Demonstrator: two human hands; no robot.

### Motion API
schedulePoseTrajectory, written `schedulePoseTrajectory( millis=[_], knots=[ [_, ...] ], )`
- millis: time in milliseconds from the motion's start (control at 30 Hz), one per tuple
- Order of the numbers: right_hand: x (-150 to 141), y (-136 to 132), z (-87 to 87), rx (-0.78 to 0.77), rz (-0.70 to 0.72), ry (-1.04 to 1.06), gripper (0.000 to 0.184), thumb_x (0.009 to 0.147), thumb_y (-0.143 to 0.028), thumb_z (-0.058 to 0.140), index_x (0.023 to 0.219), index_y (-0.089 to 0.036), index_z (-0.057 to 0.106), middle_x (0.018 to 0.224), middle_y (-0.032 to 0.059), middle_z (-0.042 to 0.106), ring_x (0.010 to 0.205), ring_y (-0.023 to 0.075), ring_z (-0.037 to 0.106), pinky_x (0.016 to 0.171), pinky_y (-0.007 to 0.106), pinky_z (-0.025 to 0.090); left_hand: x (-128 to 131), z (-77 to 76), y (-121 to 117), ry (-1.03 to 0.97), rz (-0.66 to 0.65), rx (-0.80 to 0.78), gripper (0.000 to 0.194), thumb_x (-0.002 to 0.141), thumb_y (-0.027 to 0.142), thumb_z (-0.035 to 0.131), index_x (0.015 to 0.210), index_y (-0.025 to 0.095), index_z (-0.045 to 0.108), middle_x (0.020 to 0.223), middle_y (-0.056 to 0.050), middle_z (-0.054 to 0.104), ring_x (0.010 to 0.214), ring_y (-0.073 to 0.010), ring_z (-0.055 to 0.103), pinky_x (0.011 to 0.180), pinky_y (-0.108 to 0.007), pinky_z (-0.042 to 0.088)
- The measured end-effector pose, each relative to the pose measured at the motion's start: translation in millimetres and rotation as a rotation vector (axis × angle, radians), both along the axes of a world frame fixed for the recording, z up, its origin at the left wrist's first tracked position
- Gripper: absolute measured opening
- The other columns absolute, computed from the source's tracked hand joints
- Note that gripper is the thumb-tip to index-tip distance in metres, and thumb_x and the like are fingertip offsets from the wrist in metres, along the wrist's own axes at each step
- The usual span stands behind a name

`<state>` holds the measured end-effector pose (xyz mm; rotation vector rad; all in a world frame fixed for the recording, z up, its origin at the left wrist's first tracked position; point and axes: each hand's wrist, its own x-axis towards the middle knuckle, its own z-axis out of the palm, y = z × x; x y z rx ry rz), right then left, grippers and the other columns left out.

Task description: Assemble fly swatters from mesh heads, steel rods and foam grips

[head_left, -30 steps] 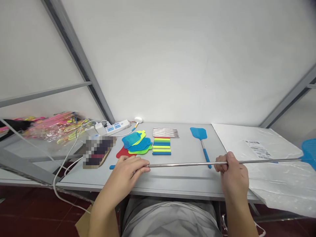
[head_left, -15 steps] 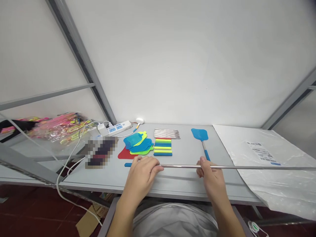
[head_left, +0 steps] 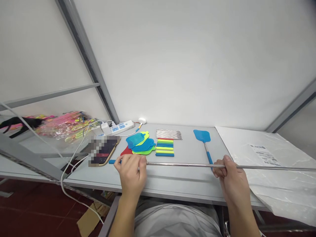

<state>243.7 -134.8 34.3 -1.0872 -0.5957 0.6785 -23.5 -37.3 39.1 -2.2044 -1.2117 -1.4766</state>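
Observation:
A long telescopic metal rod (head_left: pixel 177 164) with a blue grip (head_left: pixel 112 162) on its left end lies level across my view and runs out past the right edge. My left hand (head_left: pixel 132 169) is closed round the rod at its blue grip. Farther right, my right hand (head_left: pixel 230 171) pinches the rod's shaft. Just beyond that hand a blue fly swatter (head_left: pixel 202 135) rests on the table, its handle end partly covered by my fingers. Loose swatter heads (head_left: pixel 145 144) in blue, yellow-green and red overlap beyond my left hand, beside coloured grip sleeves (head_left: pixel 165 154) and several metal rods (head_left: pixel 169 134).
A phone (head_left: pixel 105 149), partly pixelated, lies left on the grey table (head_left: pixel 182 187). Behind it are a power strip (head_left: pixel 123 126) and white cables. White plastic sheeting (head_left: pixel 278 184) covers the right side. Bagged colourful goods (head_left: pixel 66 125) sit beyond the metal frame post (head_left: pixel 91 65).
My hands have moved apart along the rod, left hand leftward and right hand rightward. The rod's blue end has shifted left, and the camera view has moved slightly.

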Motion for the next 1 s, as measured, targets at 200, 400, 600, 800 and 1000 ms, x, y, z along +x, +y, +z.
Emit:
schedulePoseTrajectory(
  millis=[200, 400, 600, 800, 1000],
  knots=[
    [-4.0, 9.1, -9.4, 0.018, -0.051, -0.016, 0.048, 0.089, -0.045, 0.059, 0.055, -0.021, 0.035, 0.056, -0.0059, 0.028, 0.054, 0.0104, 0.03, 0.051, 0.028, 0.029, 34.2, -15.6, -34.3, -0.339, -0.509, 0.136, 0.008, 0.081, 0.013, 0.057, 0.081, 0.021, 0.061, 0.07, -0.005, 0.06, 0.064, -0.0184, 0.051, 0.067, -0.036, 0.039],
    [-15.9, 15.2, -12.4, 0.009, -0.006, 0.048, 0.047, 0.089, -0.048, 0.057, 0.056, -0.021, 0.036, 0.055, -0.0064, 0.027, 0.052, 0.0101, 0.03, 0.05, 0.027, 0.029, 72.5, -29.3, -45.0, -0.613, -0.821, -0.886, 0.044, 0.094, 0.05, 0.045, 0.067, 0.018, 0.058, 0.058, 0.0, 0.041, 0.05, -0.0113, 0.035, 0.049, -0.026, 0.026],
    [-34.3, 17.2, -14.3, -0.028, 0.216, 0.013, 0.049, 0.09, -0.051, 0.054, 0.056, -0.022, 0.035, 0.053, -0.0073, 0.024, 0.05, 0.0095, 0.027, 0.049, 0.026, 0.027, 71.1, -21.9, -34.4, -1.172, -0.87, -1.115, 0.045, 0.086, 0.063, 0.052, 0.08, 0.019, 0.056, 0.057, 0.006, 0.034, 0.044, -0.0068, 0.03, 0.043, -0.02, 0.026],
    [-25.2, 17.7, -13.5, -0.007, 0.178, 0.022, 0.048, 0.09, -0.052, 0.052, 0.056, -0.021, 0.038, 0.052, -0.006, 0.032, 0.049, 0.0096, 0.033, 0.05, 0.026, 0.028, 43.0, -1.6, -16.5, -1.315, -0.652, -0.827, 0.035, 0.09, 0.038, 0.054, 0.062, 0.018, 0.05, 0.045, 0.006, 0.03, 0.042, -0.0078, 0.029, 0.043, -0.022, 0.028],
    [-1.7, 18.3, -7.4, 0.041, -0.088, 0.157, 0.052, 0.089, -0.051, 0.056, 0.052, -0.021, 0.034, 0.051, -0.0066, 0.029, 0.048, 0.0088, 0.03, 0.048, 0.026, 0.029, 23.6, 5.4, 0.8, -1.338, -0.513, -0.729, 0.034, 0.091, 0.038, 0.055, 0.065, 0.016, 0.056, 0.044, 0.006, 0.032, 0.042, -0.0083, 0.031, 0.043, -0.022, 0.03]
  ],
)
